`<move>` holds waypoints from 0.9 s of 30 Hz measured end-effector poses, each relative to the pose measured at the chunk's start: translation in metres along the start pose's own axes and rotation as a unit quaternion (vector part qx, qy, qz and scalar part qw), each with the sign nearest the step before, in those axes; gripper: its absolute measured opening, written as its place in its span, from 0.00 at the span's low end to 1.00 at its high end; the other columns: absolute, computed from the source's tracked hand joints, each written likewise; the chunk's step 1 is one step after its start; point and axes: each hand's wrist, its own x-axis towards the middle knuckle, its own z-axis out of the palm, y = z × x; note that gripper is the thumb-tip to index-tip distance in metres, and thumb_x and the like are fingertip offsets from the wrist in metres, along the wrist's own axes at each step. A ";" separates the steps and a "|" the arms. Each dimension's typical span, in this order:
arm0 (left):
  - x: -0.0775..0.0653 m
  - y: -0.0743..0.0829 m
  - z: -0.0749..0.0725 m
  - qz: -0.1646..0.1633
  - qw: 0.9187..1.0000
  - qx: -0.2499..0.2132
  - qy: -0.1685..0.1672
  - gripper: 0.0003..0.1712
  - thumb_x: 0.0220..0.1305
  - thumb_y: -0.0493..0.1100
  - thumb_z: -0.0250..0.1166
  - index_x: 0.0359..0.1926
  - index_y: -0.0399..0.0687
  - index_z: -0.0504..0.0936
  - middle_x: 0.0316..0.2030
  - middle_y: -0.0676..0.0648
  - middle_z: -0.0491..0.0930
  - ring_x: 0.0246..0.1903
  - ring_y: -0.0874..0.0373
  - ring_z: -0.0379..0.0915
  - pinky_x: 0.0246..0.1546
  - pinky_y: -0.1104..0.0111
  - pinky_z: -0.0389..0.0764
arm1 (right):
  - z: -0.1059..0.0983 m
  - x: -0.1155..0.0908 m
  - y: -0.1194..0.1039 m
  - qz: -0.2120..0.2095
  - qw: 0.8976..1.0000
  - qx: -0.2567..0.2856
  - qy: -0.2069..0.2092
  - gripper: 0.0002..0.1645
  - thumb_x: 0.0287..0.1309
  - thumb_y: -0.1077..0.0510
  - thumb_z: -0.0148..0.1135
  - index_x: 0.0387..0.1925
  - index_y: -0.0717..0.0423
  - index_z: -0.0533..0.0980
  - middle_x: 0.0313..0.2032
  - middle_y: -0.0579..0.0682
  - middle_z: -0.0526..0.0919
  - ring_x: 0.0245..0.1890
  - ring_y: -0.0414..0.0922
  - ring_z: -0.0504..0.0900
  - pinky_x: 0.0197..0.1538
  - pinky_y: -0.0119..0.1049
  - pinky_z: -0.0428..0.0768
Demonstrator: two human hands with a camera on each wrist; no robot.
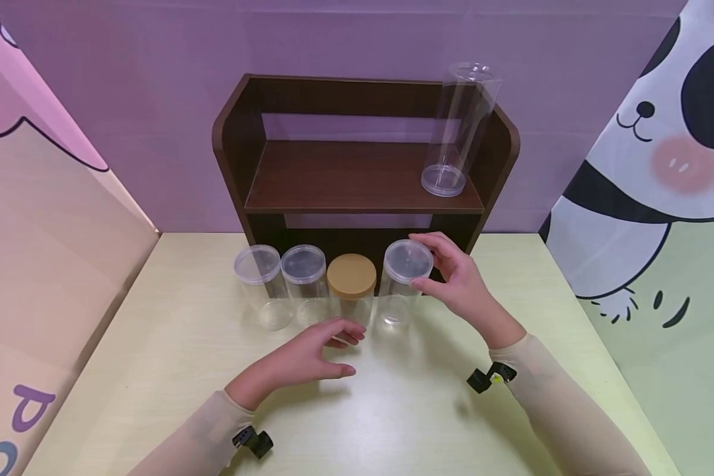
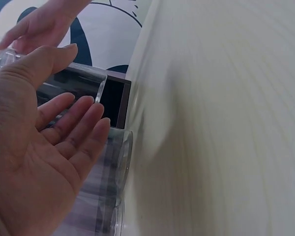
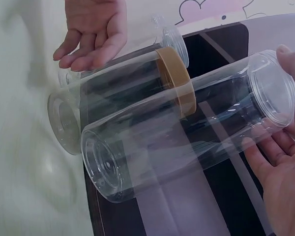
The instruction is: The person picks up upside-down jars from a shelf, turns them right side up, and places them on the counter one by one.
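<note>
In the head view my right hand [image 1: 455, 277] holds a clear jar [image 1: 397, 304] near its clear lid [image 1: 408, 260], thumb in front and fingers behind. The right wrist view shows the whole jar [image 3: 137, 142], with fingers round its lidded end. To its left stands a clear jar with a tan lid [image 1: 352, 274]. My left hand [image 1: 309, 360] is just in front of that jar, fingers extended, holding nothing. Further left, two jars with clear lids stand side by side, one nearer [image 1: 304, 264] the tan-lidded jar and one at the row's end [image 1: 258, 264].
Behind the row, a dark brown two-level shelf [image 1: 357, 175] stands against the purple backdrop. A tall clear jar [image 1: 461, 132] is upright at the right of its upper board. The pale wooden table [image 1: 393, 410] lies between printed panels at left and right.
</note>
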 end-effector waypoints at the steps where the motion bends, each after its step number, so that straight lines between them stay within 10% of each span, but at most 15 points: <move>1: 0.000 0.000 0.000 0.001 1.000 -0.001 -0.001 0.37 0.69 0.42 0.80 0.73 0.39 0.76 0.65 0.41 0.82 0.64 0.44 0.81 0.71 0.46 0.78 | 0.001 0.001 0.001 0.003 1.000 0.001 0.002 0.41 0.58 0.79 0.76 0.73 0.70 0.73 0.64 0.52 0.78 0.64 0.48 0.78 0.71 0.33 0.79; 27: -0.002 0.003 0.000 0.022 1.000 0.010 -0.006 0.31 0.70 0.41 0.79 0.69 0.37 0.79 0.61 0.40 0.84 0.60 0.43 0.84 0.69 0.49 0.81 | 0.010 0.002 0.031 0.057 0.998 -0.026 0.015 0.40 0.60 0.77 0.76 0.73 0.67 0.74 0.66 0.62 0.76 0.65 0.48 0.77 0.72 0.33 0.78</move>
